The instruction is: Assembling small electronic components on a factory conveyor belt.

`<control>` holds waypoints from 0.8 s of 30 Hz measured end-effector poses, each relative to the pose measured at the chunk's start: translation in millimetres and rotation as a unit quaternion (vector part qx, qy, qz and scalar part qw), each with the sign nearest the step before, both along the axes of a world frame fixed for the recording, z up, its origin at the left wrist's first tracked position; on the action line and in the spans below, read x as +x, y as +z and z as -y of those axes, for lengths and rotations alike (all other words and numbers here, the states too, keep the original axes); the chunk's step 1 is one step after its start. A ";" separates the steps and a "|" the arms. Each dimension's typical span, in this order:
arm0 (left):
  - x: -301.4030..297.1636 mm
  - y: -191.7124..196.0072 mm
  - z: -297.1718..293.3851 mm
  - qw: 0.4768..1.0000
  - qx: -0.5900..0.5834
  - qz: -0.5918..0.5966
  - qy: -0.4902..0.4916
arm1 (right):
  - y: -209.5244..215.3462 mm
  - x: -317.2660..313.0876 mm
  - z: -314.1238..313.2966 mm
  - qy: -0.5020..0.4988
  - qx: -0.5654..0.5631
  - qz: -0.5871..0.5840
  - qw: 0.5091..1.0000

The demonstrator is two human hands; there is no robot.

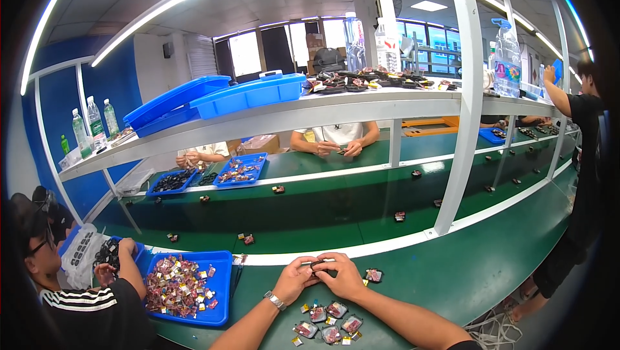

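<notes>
My left hand (295,279) and my right hand (341,275) meet at the near edge of the green table and together pinch a small black part (321,268). A watch sits on my left wrist. Just in front of my forearms lie several small black pieces with reddish tops (328,323). One more such piece (373,275) rests right of my right hand.
A blue tray (219,285) of small wrapped parts stands at my left, beside a seated person in a striped shirt (84,305). A green conveyor (323,214) carries scattered pieces. People work opposite; another stands at the right. Blue trays and bottles top the white shelf (290,114).
</notes>
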State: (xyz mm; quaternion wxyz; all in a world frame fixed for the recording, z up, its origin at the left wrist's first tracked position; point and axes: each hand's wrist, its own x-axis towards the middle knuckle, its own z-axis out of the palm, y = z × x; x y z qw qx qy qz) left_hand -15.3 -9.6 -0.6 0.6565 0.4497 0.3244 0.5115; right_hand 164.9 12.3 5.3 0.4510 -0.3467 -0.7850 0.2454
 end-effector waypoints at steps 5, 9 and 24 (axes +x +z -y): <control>0.4 -5.9 -2.0 0.999 0.025 -0.014 0.015 | -2.1 -4.6 1.7 0.015 0.001 -0.002 1.000; 3.9 -0.4 -1.5 0.998 0.005 -0.044 0.051 | 1.4 -2.7 2.5 -0.002 0.018 0.011 1.000; 1.9 -0.7 -1.1 0.999 -0.007 -0.025 0.041 | 16.3 -7.2 7.3 -0.042 0.176 0.025 0.983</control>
